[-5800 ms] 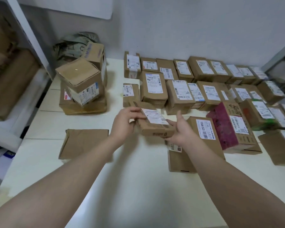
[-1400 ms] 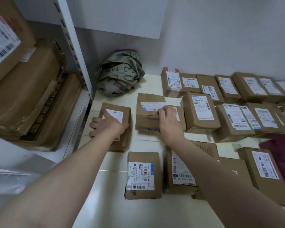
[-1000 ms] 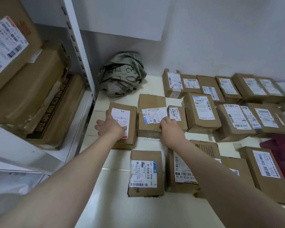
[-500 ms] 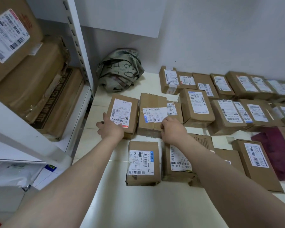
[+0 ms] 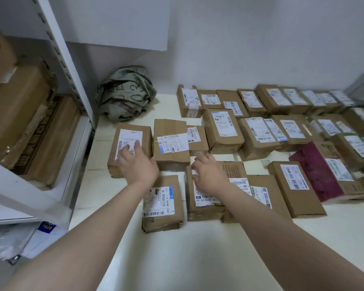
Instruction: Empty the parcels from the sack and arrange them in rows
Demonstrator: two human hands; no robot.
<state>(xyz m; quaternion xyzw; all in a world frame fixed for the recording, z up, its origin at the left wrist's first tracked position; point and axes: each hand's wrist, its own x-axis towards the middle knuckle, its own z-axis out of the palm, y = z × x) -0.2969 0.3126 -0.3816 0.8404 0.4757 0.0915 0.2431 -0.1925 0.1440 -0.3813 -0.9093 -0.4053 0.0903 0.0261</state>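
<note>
Although the white table (image 5: 198, 259) already carries most of the load, the arranging is not quite done. A metal shelving rack (image 5: 65, 59) with big cartons (image 5: 19, 114) stands at its left edge. Brown parcels with white labels lie in three rows running out to the right: a back row (image 5: 269, 97) along the wall, a middle row (image 5: 259, 133) and a looser front row (image 5: 294, 185) that includes a maroon box (image 5: 315, 171). The sack (image 5: 125, 92) sits crumpled in the far left corner, slack and apparently emptied, so the step in hand looks like squaring up the left ends of the rows.

The left hand (image 5: 138, 164) lies on the end parcel (image 5: 132, 129) of the middle row, fingers spread flat across its label, pressing rather than gripping. The right hand (image 5: 208, 175) rests on a front-row parcel (image 5: 204, 208), fingers loosely bent near its far left corner and not closed round it, as far as can be seen. Just left of that one lies another labelled parcel (image 5: 161, 203), slightly skewed.

The next move probably calls for sliding the end parcel snug against its neighbour, then nudging the front two into line without disturbing the overlapping parcels beside them.
</note>
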